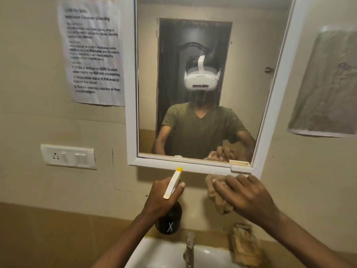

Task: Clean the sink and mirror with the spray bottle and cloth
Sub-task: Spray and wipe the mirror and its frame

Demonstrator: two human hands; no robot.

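My left hand point(161, 198) grips a black spray bottle point(170, 222) with a white trigger head and yellow nozzle, pointed up toward the mirror point(241, 74). To its right, my right hand point(243, 196) holds a crumpled brown cloth point(216, 198) just below the mirror's white lower frame. The white sink point(160, 252) sits at the bottom of the view, under both hands. The mirror reflects a person in a green shirt wearing a white headset.
A metal tap point(190, 248) rises from the sink. A soap holder point(245, 246) hangs on the wall right of the tap. A socket and switch plate point(68, 156) and a printed notice point(92, 55) are left of the mirror; a stained paper point(328, 86) is right.
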